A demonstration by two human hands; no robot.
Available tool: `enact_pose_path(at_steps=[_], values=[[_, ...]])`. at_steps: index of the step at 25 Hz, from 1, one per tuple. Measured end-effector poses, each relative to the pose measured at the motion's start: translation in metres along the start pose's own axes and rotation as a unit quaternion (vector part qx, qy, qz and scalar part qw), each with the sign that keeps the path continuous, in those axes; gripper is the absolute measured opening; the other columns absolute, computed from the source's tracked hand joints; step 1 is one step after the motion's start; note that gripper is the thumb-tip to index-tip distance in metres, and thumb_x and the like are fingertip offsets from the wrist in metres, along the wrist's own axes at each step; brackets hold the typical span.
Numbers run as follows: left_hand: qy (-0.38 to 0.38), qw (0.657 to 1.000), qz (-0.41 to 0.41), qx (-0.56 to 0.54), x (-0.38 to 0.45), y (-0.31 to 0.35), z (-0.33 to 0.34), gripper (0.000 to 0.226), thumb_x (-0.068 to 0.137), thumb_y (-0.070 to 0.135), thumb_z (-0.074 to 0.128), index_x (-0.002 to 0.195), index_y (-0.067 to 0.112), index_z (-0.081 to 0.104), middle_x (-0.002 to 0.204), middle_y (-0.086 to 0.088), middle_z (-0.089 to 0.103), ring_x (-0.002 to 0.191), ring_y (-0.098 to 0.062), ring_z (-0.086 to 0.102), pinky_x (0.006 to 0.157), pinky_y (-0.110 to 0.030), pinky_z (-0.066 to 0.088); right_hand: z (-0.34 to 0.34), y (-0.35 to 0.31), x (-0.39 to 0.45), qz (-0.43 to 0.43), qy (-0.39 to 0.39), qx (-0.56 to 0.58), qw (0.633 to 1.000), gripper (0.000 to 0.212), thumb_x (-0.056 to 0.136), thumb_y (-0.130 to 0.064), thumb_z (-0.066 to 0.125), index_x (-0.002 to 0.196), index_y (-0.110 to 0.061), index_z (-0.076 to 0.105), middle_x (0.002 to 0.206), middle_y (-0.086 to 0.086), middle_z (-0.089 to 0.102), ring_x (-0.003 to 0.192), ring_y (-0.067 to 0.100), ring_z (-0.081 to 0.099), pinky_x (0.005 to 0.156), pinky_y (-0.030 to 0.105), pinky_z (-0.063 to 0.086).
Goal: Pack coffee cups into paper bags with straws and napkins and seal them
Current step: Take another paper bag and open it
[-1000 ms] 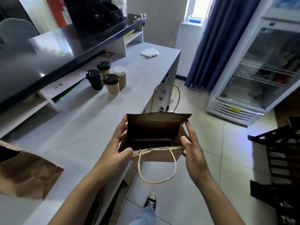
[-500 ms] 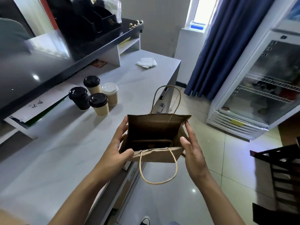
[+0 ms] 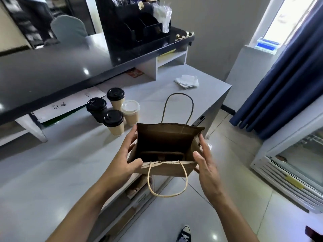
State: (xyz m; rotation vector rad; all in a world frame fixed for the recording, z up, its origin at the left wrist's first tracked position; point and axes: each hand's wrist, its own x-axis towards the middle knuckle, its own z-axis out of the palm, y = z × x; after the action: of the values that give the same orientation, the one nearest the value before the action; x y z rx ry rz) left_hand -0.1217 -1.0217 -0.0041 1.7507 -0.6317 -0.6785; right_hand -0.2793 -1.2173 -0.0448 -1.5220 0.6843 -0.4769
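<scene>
Head view. A bag (image 3: 167, 147) is held open-mouthed in the air, over the counter (image 3: 52, 172) edge and the floor (image 3: 218, 198) beyond it. The left hand (image 3: 122, 163) grips the bag's left wall, thumb hooked over the near rim and fingers (image 3: 130, 138) along the outside; the right hand (image 3: 208, 165) presses the right wall with fingers spread and extended, thumb at the near corner. A dark insert lies at the bag's bottom; what it is cannot be told. Four cups (image 3: 116, 110) stand clustered on the counter, just left of and beyond the bag; napkins (image 3: 187, 81) lie well apart, near the far corner. Straws (image 3: 164, 16) stand on the raised shelf.

Risks, as judged: the bag has no support below, so a cup loaded now could tear or tip it; the near handle (image 3: 167, 180) hangs loose and could snag. Open counter lies to the left of the bag, ahead of the left hand, for setting it down; the right side drops to the floor.
</scene>
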Motion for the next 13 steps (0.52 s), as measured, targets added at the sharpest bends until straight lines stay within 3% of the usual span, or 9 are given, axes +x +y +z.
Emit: enact_pose_path(at_steps=[3, 5, 7, 9, 11, 13], values=[[0.046, 0.999, -0.02, 0.002, 0.017, 0.004, 0.019, 0.104, 0.087, -0.005, 0.056, 0.151, 0.066, 0.017, 0.155, 0.039, 0.03, 0.144, 0.013, 0.03, 0.118, -0.034, 0.037, -0.018, -0.003, 0.042, 0.008, -0.058, 0.009, 0.998, 0.063, 0.093, -0.052, 0.047, 0.152, -0.062, 0.029, 0.155, -0.031, 0.035, 0.148, 0.006, 0.036, 0.124, 0.053, 0.031], [0.078, 0.997, -0.027, -0.002, 0.024, 0.004, 0.032, 0.104, 0.091, -0.013, 0.052, 0.152, 0.064, 0.017, 0.143, 0.055, 0.03, 0.135, 0.028, 0.026, 0.102, -0.011, 0.041, -0.027, -0.005, 0.066, 0.011, -0.102, -0.009, 0.995, 0.062, 0.092, -0.056, 0.046, 0.15, -0.066, 0.027, 0.146, -0.038, 0.038, 0.14, -0.004, 0.04, 0.124, 0.05, 0.03], [0.111, 0.993, -0.041, -0.008, 0.028, 0.002, 0.041, 0.103, 0.092, -0.016, 0.05, 0.155, 0.058, 0.017, 0.131, 0.064, 0.03, 0.127, 0.036, 0.025, 0.084, 0.003, 0.042, -0.032, -0.006, 0.086, 0.013, -0.135, -0.02, 0.991, 0.061, 0.091, -0.058, 0.045, 0.148, -0.069, 0.028, 0.136, -0.036, 0.043, 0.128, -0.014, 0.044, 0.123, 0.046, 0.033], [0.142, 0.988, -0.059, -0.013, 0.03, -0.001, 0.048, 0.102, 0.092, -0.017, 0.05, 0.157, 0.054, 0.016, 0.129, 0.066, 0.029, 0.125, 0.038, 0.024, 0.083, 0.005, 0.04, -0.033, -0.007, 0.103, 0.011, -0.169, -0.023, 0.985, 0.062, 0.09, -0.058, 0.046, 0.148, -0.068, 0.028, 0.137, -0.022, 0.05, 0.127, -0.007, 0.05, 0.122, 0.045, 0.035], [0.164, 0.984, -0.067, -0.004, 0.031, -0.001, 0.052, 0.102, 0.092, -0.016, 0.051, 0.157, 0.053, 0.015, 0.133, 0.065, 0.026, 0.128, 0.037, 0.022, 0.091, 0.003, 0.037, -0.033, -0.007, 0.116, 0.008, -0.193, -0.031, 0.981, 0.061, 0.091, -0.059, 0.046, 0.148, -0.069, 0.027, 0.146, -0.009, 0.05, 0.135, 0.006, 0.05, 0.122, 0.048, 0.035], [0.183, 0.981, -0.07, 0.004, 0.035, 0.0, 0.054, 0.101, 0.093, -0.014, 0.052, 0.157, 0.054, 0.014, 0.135, 0.064, 0.025, 0.13, 0.036, 0.02, 0.097, -0.003, 0.033, -0.032, -0.009, 0.129, 0.003, -0.217, -0.045, 0.975, 0.059, 0.092, -0.061, 0.045, 0.146, -0.073, 0.025, 0.151, -0.009, 0.048, 0.137, 0.007, 0.048, 0.121, 0.05, 0.034]])
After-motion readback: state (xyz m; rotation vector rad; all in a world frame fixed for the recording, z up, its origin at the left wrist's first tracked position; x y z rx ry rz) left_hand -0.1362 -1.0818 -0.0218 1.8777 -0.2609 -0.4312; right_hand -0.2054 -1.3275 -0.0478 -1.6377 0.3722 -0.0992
